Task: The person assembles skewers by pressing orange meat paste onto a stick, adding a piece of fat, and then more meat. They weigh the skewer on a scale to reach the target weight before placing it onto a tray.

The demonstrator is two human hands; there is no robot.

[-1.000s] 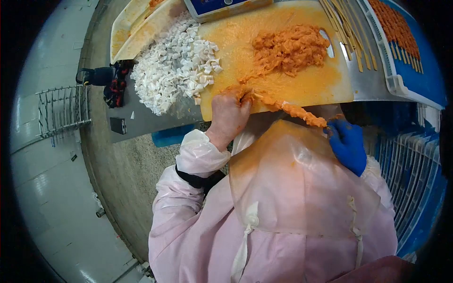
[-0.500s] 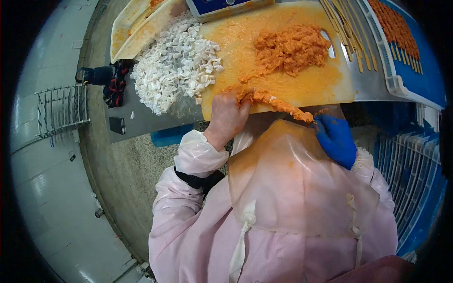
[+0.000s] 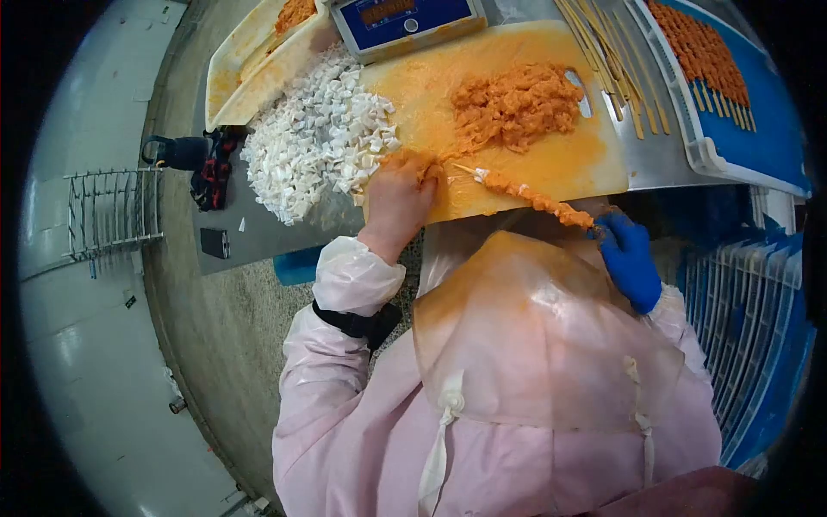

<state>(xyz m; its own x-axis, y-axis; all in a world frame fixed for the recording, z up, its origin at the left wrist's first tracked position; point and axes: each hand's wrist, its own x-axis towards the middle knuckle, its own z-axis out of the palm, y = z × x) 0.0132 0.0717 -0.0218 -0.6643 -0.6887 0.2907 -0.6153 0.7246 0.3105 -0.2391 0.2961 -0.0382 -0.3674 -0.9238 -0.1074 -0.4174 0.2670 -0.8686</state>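
My left hand (image 3: 398, 202), bare and stained orange, rests at the near edge of the yellow cutting board (image 3: 560, 164), fingers curled on a small piece of orange meat. My right hand (image 3: 627, 258), in a blue glove, grips the end of a wooden skewer (image 3: 538, 200) loaded with orange meat. The skewer's bare tip points toward my left fingers and stands just apart from them. A heap of marinated meat (image 3: 517, 103) lies on the board behind it. A pile of white cubes (image 3: 314, 138) lies left of the board.
A blue scale (image 3: 405, 21) stands behind the board, a cream tray (image 3: 250, 60) at the back left. Bare skewers (image 3: 603, 52) lie right of the board, beside a white-rimmed tray (image 3: 699, 146) of finished skewers. Blue crates (image 3: 749, 293) stand on the right, a wire rack (image 3: 112, 211) on the left.
My left hand has slid off the skewer, leaving its tip bare. My right hand moved the loaded skewer slightly right and down. The view has shifted a little downward.
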